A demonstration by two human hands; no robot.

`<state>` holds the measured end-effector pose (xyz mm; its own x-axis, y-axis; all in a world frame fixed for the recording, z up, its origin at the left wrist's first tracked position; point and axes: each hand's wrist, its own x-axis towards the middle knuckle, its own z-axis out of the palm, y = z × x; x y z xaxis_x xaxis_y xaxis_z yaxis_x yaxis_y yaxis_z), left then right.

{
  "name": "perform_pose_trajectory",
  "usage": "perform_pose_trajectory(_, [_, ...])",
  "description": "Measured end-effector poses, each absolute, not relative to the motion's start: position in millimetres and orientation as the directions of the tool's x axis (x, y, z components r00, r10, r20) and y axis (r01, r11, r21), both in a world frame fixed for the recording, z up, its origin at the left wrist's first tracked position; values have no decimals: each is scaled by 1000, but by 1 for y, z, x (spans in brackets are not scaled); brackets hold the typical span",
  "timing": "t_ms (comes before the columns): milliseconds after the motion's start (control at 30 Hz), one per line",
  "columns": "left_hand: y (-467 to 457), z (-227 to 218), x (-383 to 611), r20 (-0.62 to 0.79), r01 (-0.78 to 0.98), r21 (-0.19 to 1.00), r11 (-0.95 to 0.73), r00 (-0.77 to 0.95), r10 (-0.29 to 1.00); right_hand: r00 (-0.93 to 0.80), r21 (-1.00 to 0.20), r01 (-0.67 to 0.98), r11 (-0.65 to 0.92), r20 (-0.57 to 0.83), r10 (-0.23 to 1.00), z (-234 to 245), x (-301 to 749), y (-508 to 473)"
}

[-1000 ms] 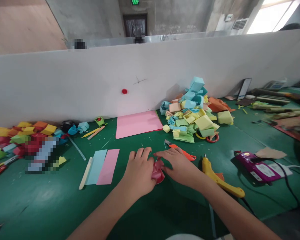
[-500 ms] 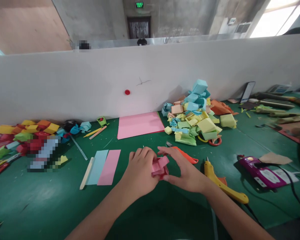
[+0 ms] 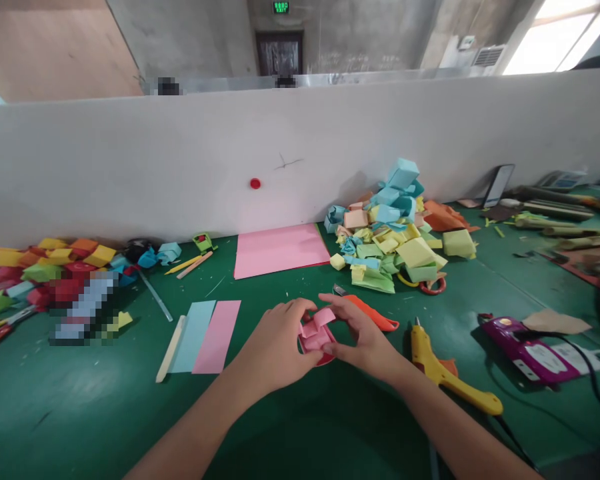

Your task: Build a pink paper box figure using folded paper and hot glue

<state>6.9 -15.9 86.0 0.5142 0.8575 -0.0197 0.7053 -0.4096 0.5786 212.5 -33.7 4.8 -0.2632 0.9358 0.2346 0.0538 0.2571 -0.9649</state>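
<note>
Between my two hands is a small folded pink paper box point(image 3: 316, 333), with flaps raised on its top and a darker red-pink rim below. My left hand point(image 3: 285, 340) curls round its left side, thumb at the near edge. From the right, my right hand point(image 3: 357, 333) grips it, with the thumb on the near side and the fingers over the far flap. An orange-handled cutter point(image 3: 373, 313) lies just beyond my right hand. Left of my hands, a pink paper strip point(image 3: 217, 337) and a light blue paper strip point(image 3: 193, 337) lie beside a wooden stick point(image 3: 171, 350).
A yellow glue gun point(image 3: 447, 377) lies right of my right forearm, near a purple power strip point(image 3: 523, 350). A heap of folded paper pieces point(image 3: 400, 247) stands at the back right, another point(image 3: 60, 263) at the left. Pink sheets point(image 3: 283, 250) lie against the white partition point(image 3: 180, 167).
My left hand has opened out a little from the pink paper box, showing more of its top. A flap now stands raised. The view has shifted slightly.
</note>
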Motion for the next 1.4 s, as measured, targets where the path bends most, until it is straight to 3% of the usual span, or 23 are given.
perform_pose_trajectory(733, [-24, 87, 14, 139, 726, 386, -570, 564, 814, -236, -932, 215, 293, 241, 941, 8, 217, -38])
perform_pose_trajectory(1133, [-28, 89, 11, 214, 650, 410, -640, 613, 760, -320, -821, 299, 487, 394, 862, 3, 219, -34])
perform_pose_trajectory(1400, [-31, 88, 11, 211, 626, 411, -663, 642, 737, -339, -826, 320, 464, 357, 870, 0, 221, -35])
